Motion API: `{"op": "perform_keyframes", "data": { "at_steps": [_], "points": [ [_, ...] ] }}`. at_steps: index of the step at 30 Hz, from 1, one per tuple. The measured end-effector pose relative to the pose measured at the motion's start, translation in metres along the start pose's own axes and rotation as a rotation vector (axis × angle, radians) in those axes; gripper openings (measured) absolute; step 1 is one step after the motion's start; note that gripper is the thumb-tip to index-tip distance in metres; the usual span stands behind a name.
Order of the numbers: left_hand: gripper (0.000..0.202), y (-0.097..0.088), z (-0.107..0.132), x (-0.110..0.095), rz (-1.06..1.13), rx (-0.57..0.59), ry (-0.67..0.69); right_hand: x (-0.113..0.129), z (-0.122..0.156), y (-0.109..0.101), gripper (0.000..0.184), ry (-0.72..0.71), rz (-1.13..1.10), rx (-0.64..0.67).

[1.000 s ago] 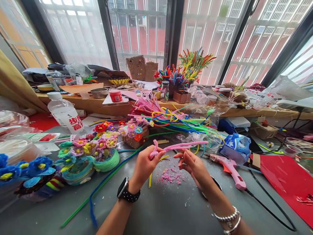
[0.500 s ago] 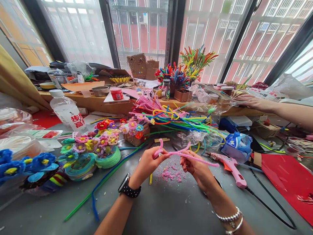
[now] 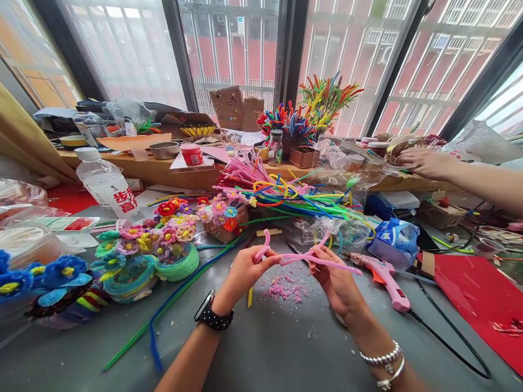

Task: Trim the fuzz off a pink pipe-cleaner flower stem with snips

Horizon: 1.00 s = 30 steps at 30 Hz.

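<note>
Pink pipe cleaners (image 3: 296, 258) stretch between my two hands above the grey table, crossing each other near the right fingers. My left hand (image 3: 248, 274) pinches them at one end, where a short curled tip stands up over the thumb. My right hand (image 3: 335, 280) grips them between thumb and fingers, with one tip rising and another pointing off to the right. Below lies a scatter of pink fuzz clippings (image 3: 286, 287). A pair of scissors, mostly hidden, seems to lie behind and under my right hand.
A pink glue gun (image 3: 386, 280) with a black cord lies right, near a red sheet (image 3: 478, 305). Pipe-cleaner flower pots (image 3: 177, 262) and a plastic bottle (image 3: 108, 185) stand left. A bundle of coloured pipe cleaners (image 3: 294, 196) lies behind. Another person's hand (image 3: 427, 163) reaches over the sill.
My right hand has shifted slightly right and up along the pink pipe cleaners, while my left hand keeps its pinch. The other person's hand has moved a little at the sill.
</note>
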<state>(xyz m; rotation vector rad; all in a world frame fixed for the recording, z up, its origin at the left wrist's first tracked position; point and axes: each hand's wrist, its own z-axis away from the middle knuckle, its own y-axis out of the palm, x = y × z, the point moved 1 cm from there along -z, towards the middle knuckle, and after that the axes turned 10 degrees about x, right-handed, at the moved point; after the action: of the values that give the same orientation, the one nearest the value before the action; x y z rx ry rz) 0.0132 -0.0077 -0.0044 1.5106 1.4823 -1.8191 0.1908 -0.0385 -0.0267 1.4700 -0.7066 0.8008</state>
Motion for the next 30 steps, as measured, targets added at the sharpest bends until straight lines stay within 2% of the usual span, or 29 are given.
{"op": "perform_keyframes", "data": {
  "at_steps": [3,6,10,13,16,18,30],
  "points": [
    [0.029,-0.003,-0.001,0.006,-0.087,-0.151,-0.085,0.000,-0.001,-0.005,0.014,-0.046,-0.038,-0.053],
    [0.027,-0.007,0.000,0.013,-0.274,-0.300,-0.186,0.001,-0.002,-0.007,0.013,-0.067,-0.070,-0.064],
    [0.025,-0.007,0.002,0.013,-0.359,-0.380,-0.149,0.000,0.000,-0.001,0.012,-0.060,-0.086,-0.041],
    [0.026,-0.003,0.003,0.008,-0.231,-0.309,-0.037,-0.001,0.002,0.003,0.013,-0.044,-0.079,-0.017],
    [0.026,0.004,0.001,0.003,-0.081,-0.087,0.037,-0.002,0.003,0.005,0.014,-0.037,-0.065,0.005],
    [0.024,0.006,0.000,0.001,-0.004,0.015,0.058,-0.002,0.004,0.005,0.013,-0.039,-0.053,0.009],
    [0.016,0.006,-0.001,-0.001,0.212,0.059,-0.009,-0.001,0.003,0.005,0.012,-0.060,-0.068,0.050]
  ]
}}
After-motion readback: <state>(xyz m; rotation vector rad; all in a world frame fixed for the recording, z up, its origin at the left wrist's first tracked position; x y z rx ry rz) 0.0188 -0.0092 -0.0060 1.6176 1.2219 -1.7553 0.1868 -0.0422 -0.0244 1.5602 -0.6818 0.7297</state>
